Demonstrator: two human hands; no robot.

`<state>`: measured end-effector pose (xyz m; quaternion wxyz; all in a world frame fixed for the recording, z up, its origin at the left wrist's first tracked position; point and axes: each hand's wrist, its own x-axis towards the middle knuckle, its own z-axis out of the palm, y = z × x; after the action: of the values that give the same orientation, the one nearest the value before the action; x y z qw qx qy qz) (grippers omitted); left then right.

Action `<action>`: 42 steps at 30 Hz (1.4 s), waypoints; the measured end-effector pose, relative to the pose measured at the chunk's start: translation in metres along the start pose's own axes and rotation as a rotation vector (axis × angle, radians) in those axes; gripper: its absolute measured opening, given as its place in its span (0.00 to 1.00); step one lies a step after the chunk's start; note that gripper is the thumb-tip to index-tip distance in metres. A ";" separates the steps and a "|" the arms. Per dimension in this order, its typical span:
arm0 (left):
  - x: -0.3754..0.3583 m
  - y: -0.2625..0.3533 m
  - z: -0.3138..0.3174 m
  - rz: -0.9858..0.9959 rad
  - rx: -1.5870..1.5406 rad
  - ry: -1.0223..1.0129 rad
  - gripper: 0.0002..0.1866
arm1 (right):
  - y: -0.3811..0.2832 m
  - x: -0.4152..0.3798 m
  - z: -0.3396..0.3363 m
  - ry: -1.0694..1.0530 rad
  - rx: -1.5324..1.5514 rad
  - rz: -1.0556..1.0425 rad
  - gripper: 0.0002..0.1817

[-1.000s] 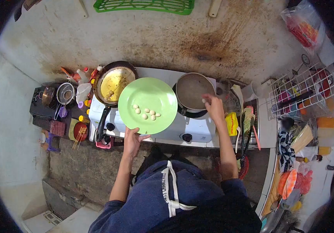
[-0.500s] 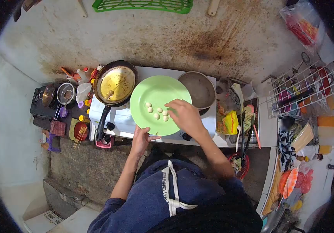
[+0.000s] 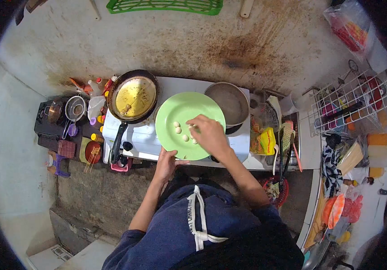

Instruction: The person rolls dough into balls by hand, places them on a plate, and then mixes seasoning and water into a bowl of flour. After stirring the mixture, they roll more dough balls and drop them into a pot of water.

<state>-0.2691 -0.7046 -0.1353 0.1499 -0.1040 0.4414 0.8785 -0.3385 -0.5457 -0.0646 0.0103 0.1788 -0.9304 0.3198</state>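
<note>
My left hand (image 3: 166,165) grips the light green plate (image 3: 168,108) by its near rim, thumb on top and fingers underneath. Several small white balls (image 3: 177,130) lie on the plate's near half. Over them my right hand (image 3: 209,136) reaches in from the right, its fingers curled and pinching at one of the balls; the fingers partly hide this spot. The plate is held above the white stove (image 3: 139,141), between a frying pan (image 3: 136,96) with yellow oil and a brown skewered piece, and a grey pot (image 3: 227,103) of cloudy liquid.
Left of the stove stand bottles, a strainer (image 3: 75,108) and a red bowl (image 3: 93,152) with skewers. To the right are a yellow packet (image 3: 267,142), a slotted spatula (image 3: 287,135) and a white wire rack (image 3: 355,105). The pan's handle (image 3: 118,144) juts toward me.
The plate has shifted slightly right and toward me, with my left hand on its rim. My right hand has moved a little toward me, its fingers curling closer over the white balls.
</note>
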 end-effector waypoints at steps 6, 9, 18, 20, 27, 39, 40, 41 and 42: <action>-0.004 0.009 -0.019 0.073 0.008 0.071 0.28 | 0.062 0.002 -0.039 0.331 0.042 0.073 0.09; -0.006 0.017 -0.025 0.111 0.017 0.123 0.28 | 0.094 -0.006 -0.046 0.293 -0.033 0.219 0.08; -0.004 0.024 -0.039 0.194 -0.040 0.120 0.26 | 0.100 -0.013 -0.052 0.321 -0.251 0.309 0.09; -0.004 0.025 -0.034 0.174 -0.066 0.106 0.26 | 0.073 -0.011 -0.061 0.318 -0.155 0.280 0.08; 0.000 0.018 -0.015 0.103 -0.006 0.086 0.27 | 0.002 -0.009 -0.035 0.148 -0.058 -0.032 0.08; -0.002 0.011 -0.006 0.047 0.019 0.026 0.26 | 0.000 -0.007 0.007 -0.119 -0.098 -0.271 0.12; -0.002 0.010 -0.005 0.043 0.012 0.022 0.26 | -0.002 -0.007 0.007 -0.118 -0.098 -0.270 0.12; -0.002 0.009 -0.005 0.038 0.005 0.018 0.26 | -0.003 -0.007 0.007 -0.098 -0.079 -0.238 0.11; -0.001 0.008 -0.006 0.037 0.006 0.017 0.26 | -0.005 -0.007 0.007 -0.077 -0.060 -0.206 0.11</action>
<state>-0.2705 -0.7141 -0.1320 0.1303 -0.1031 0.4470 0.8790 -0.3292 -0.5510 -0.0686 0.0126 0.2854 -0.9160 0.2817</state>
